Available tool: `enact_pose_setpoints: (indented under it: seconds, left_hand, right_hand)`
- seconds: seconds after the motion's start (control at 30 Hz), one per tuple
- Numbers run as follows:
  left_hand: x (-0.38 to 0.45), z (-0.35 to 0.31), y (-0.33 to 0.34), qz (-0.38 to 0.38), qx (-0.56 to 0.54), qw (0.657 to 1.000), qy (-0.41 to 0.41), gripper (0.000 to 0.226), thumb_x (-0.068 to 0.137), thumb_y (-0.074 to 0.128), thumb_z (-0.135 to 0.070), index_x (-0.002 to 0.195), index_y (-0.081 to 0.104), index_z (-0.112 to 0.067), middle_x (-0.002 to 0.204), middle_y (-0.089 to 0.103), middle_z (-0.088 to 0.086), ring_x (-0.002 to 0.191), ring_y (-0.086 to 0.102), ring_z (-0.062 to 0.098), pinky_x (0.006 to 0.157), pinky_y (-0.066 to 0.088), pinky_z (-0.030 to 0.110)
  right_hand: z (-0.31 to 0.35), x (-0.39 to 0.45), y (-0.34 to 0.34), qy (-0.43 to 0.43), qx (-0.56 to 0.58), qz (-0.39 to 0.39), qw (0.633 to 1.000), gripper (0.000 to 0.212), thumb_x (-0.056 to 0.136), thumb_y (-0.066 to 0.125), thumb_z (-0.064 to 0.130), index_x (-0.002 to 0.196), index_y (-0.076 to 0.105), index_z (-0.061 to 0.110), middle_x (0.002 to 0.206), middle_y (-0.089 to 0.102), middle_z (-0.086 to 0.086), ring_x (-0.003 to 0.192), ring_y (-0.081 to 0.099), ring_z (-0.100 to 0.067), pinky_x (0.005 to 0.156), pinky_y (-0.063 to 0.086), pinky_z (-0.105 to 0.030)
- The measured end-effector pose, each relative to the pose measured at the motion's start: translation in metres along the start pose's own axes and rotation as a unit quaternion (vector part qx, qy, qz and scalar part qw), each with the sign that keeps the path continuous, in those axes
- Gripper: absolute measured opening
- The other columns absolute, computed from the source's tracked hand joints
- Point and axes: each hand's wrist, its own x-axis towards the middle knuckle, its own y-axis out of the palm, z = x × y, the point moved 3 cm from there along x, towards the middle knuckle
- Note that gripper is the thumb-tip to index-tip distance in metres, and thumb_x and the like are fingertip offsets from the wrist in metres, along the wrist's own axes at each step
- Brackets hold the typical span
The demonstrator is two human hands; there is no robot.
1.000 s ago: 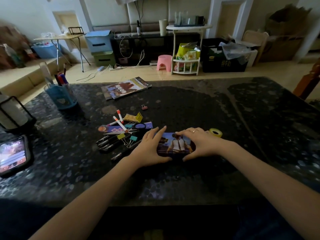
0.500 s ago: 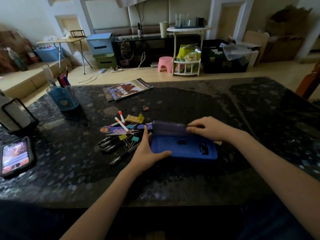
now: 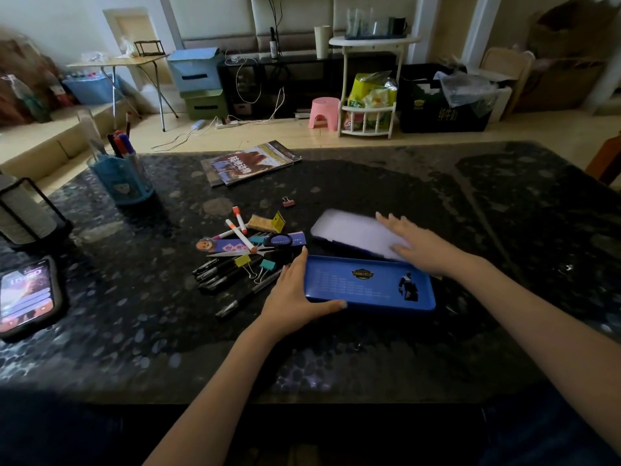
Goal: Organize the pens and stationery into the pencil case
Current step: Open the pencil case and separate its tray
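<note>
The blue pencil case (image 3: 369,287) lies open in front of me, its tray bare inside. Its lid (image 3: 349,232) is folded back flat on the far side, pale inner face up. My left hand (image 3: 295,290) holds the tray's left end, thumb along the near rim. My right hand (image 3: 408,242) rests with straight fingers on the lid's right part. Left of the case lies a heap of stationery: black pens (image 3: 221,274), white markers (image 3: 239,230), scissors (image 3: 265,245), a purple ruler (image 3: 235,245), binder clips (image 3: 255,264) and an eraser (image 3: 265,223).
A pink binder clip (image 3: 288,201) lies apart, beyond the heap. A blue pen holder (image 3: 122,183) stands at the far left, a magazine (image 3: 248,161) at the far middle. A phone (image 3: 25,295) lies at the left edge, beside a black wire holder (image 3: 23,213).
The case was closed under both hands, then my right hand lifted the lid and swung it back flat. The left hand stayed on the tray's left end.
</note>
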Motion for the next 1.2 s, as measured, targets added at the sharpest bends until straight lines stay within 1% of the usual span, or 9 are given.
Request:
enact_pose_setpoints:
  seconds: [0.07, 0.2, 0.27, 0.33, 0.43, 0.63, 0.8, 1.0, 1.2]
  left_hand:
    - [-0.001, 0.001, 0.000, -0.002, -0.004, 1.000, 0.001, 0.116, 0.065, 0.071, -0.062, 0.149, -0.003, -0.031, 0.158, 0.007, -0.009, 0.146, 0.004, 0.020, 0.117, 0.018, 0.046]
    - [-0.003, 0.000, -0.001, -0.021, 0.001, 1.000, 0.003, 0.113, 0.066, 0.071, -0.061, 0.149, 0.002, -0.031, 0.157, 0.013, -0.008, 0.144, 0.014, 0.018, 0.115, 0.024, 0.045]
    - [-0.004, -0.002, -0.001, -0.034, 0.009, 0.999, 0.010, 0.111, 0.065, 0.071, -0.062, 0.149, 0.004, -0.031, 0.156, 0.017, -0.008, 0.142, 0.021, 0.016, 0.113, 0.028, 0.043]
    - [-0.004, -0.003, -0.002, -0.039, 0.014, 0.999, 0.018, 0.111, 0.066, 0.072, -0.060, 0.149, 0.006, -0.030, 0.155, 0.019, -0.007, 0.140, 0.024, 0.015, 0.112, 0.030, 0.040]
    - [-0.006, -0.003, -0.002, -0.045, 0.019, 0.998, 0.035, 0.110, 0.066, 0.075, -0.055, 0.149, 0.008, -0.027, 0.154, 0.022, -0.006, 0.138, 0.027, 0.015, 0.109, 0.032, 0.037]
    - [-0.008, -0.003, -0.001, -0.059, 0.015, 0.998, 0.034, 0.110, 0.066, 0.075, -0.055, 0.149, 0.008, -0.028, 0.154, 0.024, -0.006, 0.137, 0.031, 0.016, 0.106, 0.034, 0.037]
    - [-0.008, -0.002, -0.001, -0.064, -0.004, 0.998, 0.028, 0.112, 0.064, 0.078, -0.052, 0.149, 0.008, -0.028, 0.151, 0.028, -0.007, 0.135, 0.035, 0.015, 0.105, 0.036, 0.037]
    - [-0.009, -0.004, -0.003, -0.066, -0.049, 0.997, 0.011, 0.120, 0.062, 0.079, -0.053, 0.149, -0.001, -0.030, 0.151, 0.028, -0.012, 0.133, 0.036, 0.012, 0.107, 0.036, 0.037]
    - [-0.007, -0.002, -0.002, -0.067, -0.061, 0.996, 0.003, 0.122, 0.062, 0.080, -0.051, 0.149, -0.004, -0.030, 0.149, 0.030, -0.013, 0.132, 0.038, 0.012, 0.105, 0.036, 0.035]
  right_hand:
    - [0.001, -0.006, 0.007, -0.008, 0.038, 0.028, 0.999, 0.055, 0.102, 0.039, 0.024, 0.150, 0.015, 0.040, 0.159, 0.018, 0.003, 0.146, 0.019, -0.018, 0.118, 0.013, -0.039]
    - [0.018, -0.022, -0.004, -0.031, -0.021, -0.018, 0.999, 0.042, 0.101, 0.043, 0.031, 0.142, 0.040, 0.036, 0.155, 0.032, 0.006, 0.145, 0.023, -0.016, 0.118, 0.008, -0.048]
    - [0.037, -0.036, -0.012, -0.080, -0.025, -0.027, 0.996, 0.031, 0.095, 0.055, 0.033, 0.126, 0.059, 0.031, 0.142, 0.050, 0.004, 0.132, 0.043, -0.014, 0.115, 0.028, -0.043]
    - [0.056, -0.056, -0.010, -0.124, -0.004, 0.023, 0.992, 0.026, 0.087, 0.066, 0.032, 0.113, 0.067, 0.028, 0.117, 0.062, 0.008, 0.107, 0.056, -0.007, 0.100, 0.045, -0.032]
    - [0.073, -0.075, 0.006, -0.146, -0.016, 0.057, 0.988, 0.031, 0.086, 0.070, 0.028, 0.116, 0.067, 0.023, 0.104, 0.059, 0.010, 0.094, 0.056, -0.005, 0.086, 0.047, -0.020]
    - [0.086, -0.083, 0.019, -0.133, -0.064, -0.019, 0.989, 0.004, 0.089, 0.060, 0.021, 0.088, 0.058, 0.025, 0.093, 0.054, 0.009, 0.086, 0.053, -0.009, 0.076, 0.050, -0.029]
    - [0.079, -0.077, 0.023, -0.088, 0.007, -0.004, 0.996, 0.009, 0.085, 0.066, 0.022, 0.082, 0.058, 0.025, 0.089, 0.056, 0.011, 0.083, 0.056, -0.007, 0.075, 0.051, -0.027]
    - [0.072, -0.072, 0.008, -0.054, 0.167, 0.023, 0.984, 0.013, 0.083, 0.072, 0.019, 0.075, 0.064, 0.026, 0.082, 0.065, 0.012, 0.078, 0.059, 0.000, 0.065, 0.043, -0.013]
    - [0.074, -0.070, 0.010, -0.052, 0.163, 0.011, 0.985, 0.015, 0.086, 0.068, 0.018, 0.077, 0.061, 0.027, 0.081, 0.060, 0.013, 0.077, 0.055, -0.001, 0.062, 0.038, -0.012]
